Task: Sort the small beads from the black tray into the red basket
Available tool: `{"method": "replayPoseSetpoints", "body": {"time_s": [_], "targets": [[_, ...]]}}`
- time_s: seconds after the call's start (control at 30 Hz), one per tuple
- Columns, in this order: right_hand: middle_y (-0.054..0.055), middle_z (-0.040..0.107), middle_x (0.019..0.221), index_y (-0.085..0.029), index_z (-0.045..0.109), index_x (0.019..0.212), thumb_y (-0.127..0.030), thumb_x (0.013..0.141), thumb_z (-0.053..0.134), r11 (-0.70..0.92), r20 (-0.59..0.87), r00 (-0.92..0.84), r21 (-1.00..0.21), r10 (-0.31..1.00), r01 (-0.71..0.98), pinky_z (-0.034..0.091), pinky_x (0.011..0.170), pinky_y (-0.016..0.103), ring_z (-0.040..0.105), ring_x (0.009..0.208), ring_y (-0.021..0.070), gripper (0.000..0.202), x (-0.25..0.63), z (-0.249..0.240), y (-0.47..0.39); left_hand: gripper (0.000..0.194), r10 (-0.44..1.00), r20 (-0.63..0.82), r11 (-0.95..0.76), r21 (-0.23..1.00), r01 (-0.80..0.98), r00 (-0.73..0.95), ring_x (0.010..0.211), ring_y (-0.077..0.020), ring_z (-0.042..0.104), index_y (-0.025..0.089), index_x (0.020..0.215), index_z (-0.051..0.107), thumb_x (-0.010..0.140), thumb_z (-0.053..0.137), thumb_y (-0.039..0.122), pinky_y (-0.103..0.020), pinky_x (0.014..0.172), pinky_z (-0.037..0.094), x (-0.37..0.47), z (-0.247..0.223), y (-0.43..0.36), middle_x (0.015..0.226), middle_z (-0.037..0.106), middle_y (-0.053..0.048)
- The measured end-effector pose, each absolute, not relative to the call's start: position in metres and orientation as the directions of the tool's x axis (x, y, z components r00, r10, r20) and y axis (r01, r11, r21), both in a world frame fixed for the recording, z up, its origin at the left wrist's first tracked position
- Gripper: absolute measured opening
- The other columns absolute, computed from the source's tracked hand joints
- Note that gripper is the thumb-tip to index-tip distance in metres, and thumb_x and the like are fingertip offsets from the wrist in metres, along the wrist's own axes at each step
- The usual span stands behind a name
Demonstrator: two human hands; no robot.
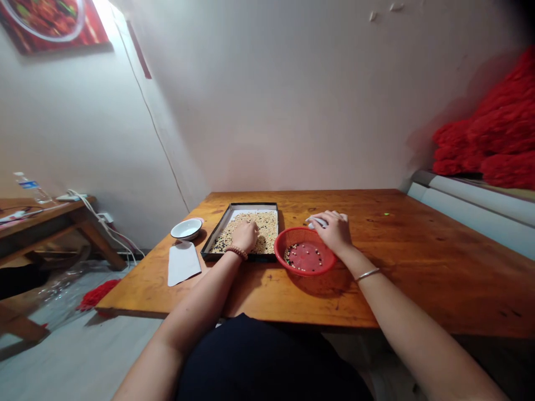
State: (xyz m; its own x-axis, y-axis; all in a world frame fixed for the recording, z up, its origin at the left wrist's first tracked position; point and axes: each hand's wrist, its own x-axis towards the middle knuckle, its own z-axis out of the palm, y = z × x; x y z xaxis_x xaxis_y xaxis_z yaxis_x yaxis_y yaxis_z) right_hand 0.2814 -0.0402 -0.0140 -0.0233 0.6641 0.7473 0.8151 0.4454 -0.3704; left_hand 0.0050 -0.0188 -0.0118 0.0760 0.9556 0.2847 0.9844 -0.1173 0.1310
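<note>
Our L hand (246,236), ctr of frame, is bunched over the beans (268,225) in the tray (257,206); can't tell if it's gripping any. Our R hand (337,231), right of ctr, holds a white item (320,221) nr the red basket (305,272).

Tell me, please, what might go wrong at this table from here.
The left hand is in the shallow tray, so beans could get pushed over its wall. The right hand, holding a white object, is beside the red basket and might tip it. The white bowl sits near the edge of the wooden table and could be knocked off.
</note>
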Motion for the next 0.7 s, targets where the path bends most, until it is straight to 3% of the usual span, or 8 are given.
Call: {"method": "replayPoseSetpoints", "body": {"time_s": [0.07,0.2,0.37,0.53,0.7], "targets": [[0.006,0.073,0.086,-0.023,0.073,0.082,-0.031,0.085,0.060,0.542,0.667,-0.164,-0.410,0.727,0.734,0.041,0.082,0.034,0.063,0.083,0.0208,0.015,0.2755,-0.0187,-0.0392,0.015,0.967,0.222,-0.155,0.138,0.978,0.122,0.092,-0.0230,0.062,0.020,0.089,0.070,0.084,0.058,0.028,-0.031,0.080,0.046,0.0064,-0.0117,-0.0182,0.095,0.067,-0.009],[0.005,0.073,0.088,-0.022,0.074,0.082,-0.029,0.082,0.064,0.594,0.531,-0.318,-0.505,0.786,0.625,0.046,0.072,0.028,0.066,0.078,0.0177,0.012,0.2728,-0.0222,-0.0394,0.015,0.965,0.198,-0.200,0.132,0.971,0.172,0.091,-0.0222,0.063,0.023,0.087,0.073,0.082,0.060,0.028,-0.029,0.079,0.046,0.0121,-0.0103,-0.0186,0.093,0.071,-0.007],[0.006,0.074,0.086,-0.022,0.075,0.081,-0.028,0.078,0.068,0.570,0.492,-0.327,-0.503,0.807,0.649,0.048,0.072,0.028,0.067,0.079,0.0190,0.009,0.2765,-0.0233,-0.0378,0.025,0.972,0.170,-0.188,0.146,0.971,0.163,0.082,-0.0216,0.065,0.022,0.089,0.074,0.084,0.057,0.040,-0.028,0.072,0.047,0.0109,-0.0053,-0.0195,0.091,0.072,-0.008],[0.006,0.075,0.085,-0.020,0.075,0.081,-0.025,0.079,0.064,0.555,0.463,-0.320,-0.574,0.827,0.602,0.049,0.069,0.027,0.068,0.077,0.0192,0.011,0.2790,-0.0227,-0.0359,0.017,0.974,0.134,-0.201,0.147,0.968,0.182,0.081,-0.0217,0.065,0.024,0.083,0.076,0.078,0.063,0.033,-0.028,0.070,0.047,0.0090,-0.0027,-0.0202,0.089,0.072,-0.007],[0.005,0.075,0.084,-0.021,0.076,0.081,-0.013,0.069,0.064,0.512,0.444,-0.279,-0.592,0.852,0.623,0.051,0.074,0.029,0.068,0.078,0.0197,0.019,0.2797,-0.0234,-0.0343,0.019,0.976,0.106,-0.202,0.135,0.970,0.189,0.081,-0.0221,0.065,0.025,0.084,0.076,0.078,0.063,0.037,-0.028,0.069,0.047,0.0099,-0.0049,-0.0184,0.090,0.072,-0.007]]}}
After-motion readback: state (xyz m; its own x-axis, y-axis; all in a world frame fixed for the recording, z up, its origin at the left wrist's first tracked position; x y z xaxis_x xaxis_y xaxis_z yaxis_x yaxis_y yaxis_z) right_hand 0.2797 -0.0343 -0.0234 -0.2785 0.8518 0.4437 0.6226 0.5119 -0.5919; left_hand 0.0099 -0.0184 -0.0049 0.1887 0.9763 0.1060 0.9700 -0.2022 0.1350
